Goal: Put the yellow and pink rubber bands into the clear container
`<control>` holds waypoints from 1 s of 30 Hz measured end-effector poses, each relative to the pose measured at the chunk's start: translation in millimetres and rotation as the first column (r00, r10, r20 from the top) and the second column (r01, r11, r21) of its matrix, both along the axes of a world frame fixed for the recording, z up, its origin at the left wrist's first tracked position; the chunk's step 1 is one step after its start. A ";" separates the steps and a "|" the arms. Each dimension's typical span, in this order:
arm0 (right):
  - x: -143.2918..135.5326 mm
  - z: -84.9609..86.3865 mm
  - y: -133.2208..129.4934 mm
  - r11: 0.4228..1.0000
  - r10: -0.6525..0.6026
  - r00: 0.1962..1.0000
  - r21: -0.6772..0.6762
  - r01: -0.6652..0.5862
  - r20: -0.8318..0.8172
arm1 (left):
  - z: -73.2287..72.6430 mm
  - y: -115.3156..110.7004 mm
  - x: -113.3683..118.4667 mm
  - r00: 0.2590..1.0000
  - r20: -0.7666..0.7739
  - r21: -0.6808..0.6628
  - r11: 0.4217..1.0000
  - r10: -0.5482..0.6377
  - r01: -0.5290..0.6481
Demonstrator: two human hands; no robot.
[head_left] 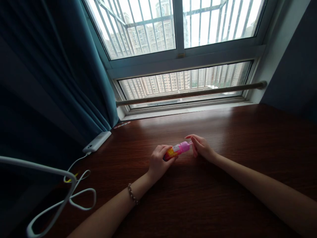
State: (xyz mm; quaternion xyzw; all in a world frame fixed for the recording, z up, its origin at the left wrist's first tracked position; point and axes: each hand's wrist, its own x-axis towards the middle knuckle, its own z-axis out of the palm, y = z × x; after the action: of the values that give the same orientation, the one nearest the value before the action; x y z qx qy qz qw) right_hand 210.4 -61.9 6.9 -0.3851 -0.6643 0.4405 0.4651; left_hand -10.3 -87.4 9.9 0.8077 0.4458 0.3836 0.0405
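Above the middle of the table, my left hand (158, 160) wraps round a small tube-shaped bottle (176, 150) with a yellow and red body, a white label and a pink cap. The bottle tilts, its cap end pointing up and to the right. From the tip of the cap a thin pale-pink loop (190, 142) sticks out. My right hand (201, 147) is at that end, thumb and fingers closed about the loop, the index finger reaching past it. The bottle's lower end is hidden in my left palm.
The dark reddish-brown table (138, 205) runs back to a barred window (178, 56) with a rail (193, 95) across it. At left a blue curtain (74, 66) hangs near a white power bank (97, 142) and a looping white cable (84, 200). Small stickers (122, 125) lie near the sill.
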 end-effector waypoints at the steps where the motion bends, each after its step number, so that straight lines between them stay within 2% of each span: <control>1: 0.3 1.6 -1.3 1.000 0.009 1.000 0.030 -0.009 0.003 | 0.3 -0.3 0.0 1.000 0.001 0.003 1.000 0.000 0.000; 4: -1.2 7.6 -5.5 0.986 0.104 0.995 0.130 -0.103 0.001 | 0.5 -0.3 -0.4 1.000 0.007 0.011 1.000 0.009 -0.009; 6: -3.8 8.9 -7.3 0.982 0.135 0.991 0.135 -0.135 0.005 | -0.2 0.3 -0.8 1.000 -0.004 0.028 1.000 0.014 -0.014; 8: -6.2 7.2 -7.6 0.993 0.084 0.995 0.084 -0.087 0.046 | -1.3 0.8 -1.1 0.999 -0.029 0.070 0.998 0.014 -0.012; 10: -7.4 4.6 -7.0 0.998 -0.026 0.992 0.054 0.019 0.122 | -2.0 0.8 -1.2 0.999 -0.054 0.117 0.993 -0.002 0.009; 13: -7.2 4.6 -7.4 0.989 -0.133 0.973 0.088 0.118 0.190 | -1.3 -0.5 -1.1 0.997 -0.062 0.135 0.990 -0.041 0.049; 15: -6.9 7.9 -9.3 0.993 -0.073 0.987 0.102 0.058 0.146 | 0.3 -1.7 -1.2 0.997 -0.057 0.101 0.993 -0.052 0.058; 19: -8.2 13.4 -13.0 0.981 0.141 0.989 0.125 -0.146 0.053 | 4.0 -2.9 -1.5 0.998 -0.024 0.032 0.997 -0.064 0.065; 27: -13.9 10.6 -13.8 0.990 0.059 0.998 0.129 -0.061 0.019 | 6.5 -2.3 -2.5 0.998 -0.013 0.051 0.997 -0.063 0.064; 30: -18.7 10.5 -16.7 0.996 0.076 0.993 0.063 -0.070 -0.089 | 6.5 -3.1 -2.9 0.998 0.029 -0.016 0.998 -0.062 0.062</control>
State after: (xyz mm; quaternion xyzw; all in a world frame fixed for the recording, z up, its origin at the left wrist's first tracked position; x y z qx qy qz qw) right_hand 191.7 -78.6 17.4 -0.3261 -0.6688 0.4544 0.4897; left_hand -13.2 -90.5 16.4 0.8152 0.4233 0.3899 0.0656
